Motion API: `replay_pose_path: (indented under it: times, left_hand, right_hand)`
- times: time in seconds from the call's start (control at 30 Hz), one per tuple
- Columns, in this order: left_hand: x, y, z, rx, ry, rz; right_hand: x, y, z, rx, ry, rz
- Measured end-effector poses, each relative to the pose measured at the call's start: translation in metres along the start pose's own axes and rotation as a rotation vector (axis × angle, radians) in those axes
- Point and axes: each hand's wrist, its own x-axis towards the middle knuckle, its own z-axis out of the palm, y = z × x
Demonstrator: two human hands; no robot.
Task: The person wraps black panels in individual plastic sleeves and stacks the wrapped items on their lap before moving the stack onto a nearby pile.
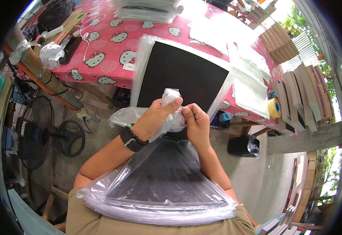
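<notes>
My left hand (154,117), with a dark band and beaded bracelet at the wrist, is closed round a bunched clear plastic bag (171,94). Thumb and fingers pinched together, my right hand (197,122) grips the crumpled film just beside it. Below and behind both hands, a black flat board (179,74) rests over the table's near edge, with white and clear plastic showing round its rim. Across my lap lies a stack of clear plastic bags (171,209), its film drawn up toward my hands. A dark surface (155,178) shows through that film.
The pink patterned cloth (104,43) covers the table; stacked plastic sheets (147,9) lie at its back. White sheets (249,84) and a yellow tape roll (274,107) sit right. A fan (36,133) stands left, a black bin (243,147) under the table, boards (302,96) far right.
</notes>
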Motion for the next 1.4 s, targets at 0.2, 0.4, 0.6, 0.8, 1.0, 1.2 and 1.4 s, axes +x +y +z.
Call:
replay_pose_path:
  times: [0.2, 0.4, 0.6, 0.8, 1.0, 1.2, 1.4]
  left_hand:
    - [-0.006, 0.006, 0.008, 0.023, -0.004, 0.011]
    - [-0.002, 0.001, -0.006, 0.004, -0.045, -0.018]
    - [-0.01, 0.005, -0.004, -0.223, -0.152, -0.041]
    - [-0.01, 0.013, -0.008, -0.045, -0.213, 0.072]
    - [-0.008, 0.017, -0.059, -0.054, 0.029, 0.104]
    - [-0.079, 0.057, -0.212, 0.445, 0.995, 0.648]
    - [-0.059, 0.09, -0.05, 0.579, 0.215, 0.743]
  right_hand:
    - [0.001, -0.001, -0.002, -0.119, 0.148, -0.09]
    - [-0.001, 0.002, -0.003, -0.126, 0.144, -0.141]
    - [0.005, -0.003, -0.006, -0.128, 0.154, -0.079]
    - [0.01, -0.004, -0.021, 0.396, -0.041, 0.152]
    - [0.007, -0.001, -0.045, 1.298, -0.146, 0.063]
    - [-0.003, 0.009, -0.19, 0.884, 0.664, -0.012]
    - [0.012, -0.037, -0.09, -0.044, -0.027, 0.036]
